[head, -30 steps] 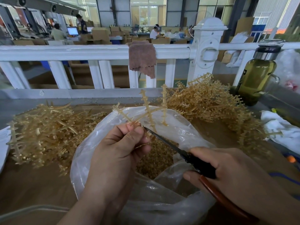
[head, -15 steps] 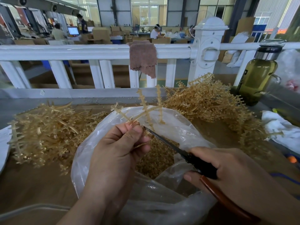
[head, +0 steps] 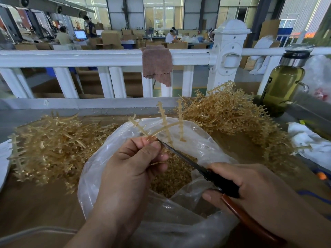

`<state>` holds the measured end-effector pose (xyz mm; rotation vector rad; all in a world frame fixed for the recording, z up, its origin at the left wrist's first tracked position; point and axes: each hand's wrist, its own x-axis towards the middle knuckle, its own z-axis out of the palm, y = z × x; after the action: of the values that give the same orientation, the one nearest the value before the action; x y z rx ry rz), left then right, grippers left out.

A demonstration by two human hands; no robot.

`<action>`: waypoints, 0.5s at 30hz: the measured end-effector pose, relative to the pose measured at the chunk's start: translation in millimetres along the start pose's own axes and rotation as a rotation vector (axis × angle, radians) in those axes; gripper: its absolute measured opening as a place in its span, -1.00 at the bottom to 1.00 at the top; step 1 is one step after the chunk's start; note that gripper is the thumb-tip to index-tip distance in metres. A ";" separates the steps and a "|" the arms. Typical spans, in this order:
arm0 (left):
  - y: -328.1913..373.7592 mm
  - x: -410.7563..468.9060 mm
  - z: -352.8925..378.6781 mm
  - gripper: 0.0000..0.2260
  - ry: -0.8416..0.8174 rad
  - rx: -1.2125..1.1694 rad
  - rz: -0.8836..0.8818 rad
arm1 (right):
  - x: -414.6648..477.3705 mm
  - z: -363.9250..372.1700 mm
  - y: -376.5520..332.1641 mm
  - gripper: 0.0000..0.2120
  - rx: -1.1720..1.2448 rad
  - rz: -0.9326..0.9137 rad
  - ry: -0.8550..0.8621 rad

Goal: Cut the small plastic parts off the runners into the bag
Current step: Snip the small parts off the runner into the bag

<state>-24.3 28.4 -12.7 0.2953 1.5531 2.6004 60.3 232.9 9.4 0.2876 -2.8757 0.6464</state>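
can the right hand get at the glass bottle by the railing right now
Probably not yet: the right hand grips the cutters, leaving no free fingers. The bottle stands to that side, but the heap of runners lies partly between.

Bag ctr on table w/ cut parts inside, left runner pile & right runner pile flanking it, railing behind w/ cloth hung on it, bottle far R.
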 end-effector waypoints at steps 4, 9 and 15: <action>-0.9 -0.2 0.9 -0.94 -0.003 -0.005 0.008 | 0.8 0.8 -0.5 -0.69 -0.015 -0.009 0.006; -2.4 0.4 1.7 -0.92 -0.001 -0.009 0.004 | 0.7 2.1 -1.4 -0.75 -0.034 -0.023 0.009; -5.3 -0.2 1.8 -0.90 0.000 -0.033 -0.005 | -0.3 2.9 0.1 -0.79 -0.031 -0.027 -0.002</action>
<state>-23.8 32.5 -16.6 0.2882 1.5066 2.6191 60.2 231.7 6.7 0.3222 -2.8758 0.5959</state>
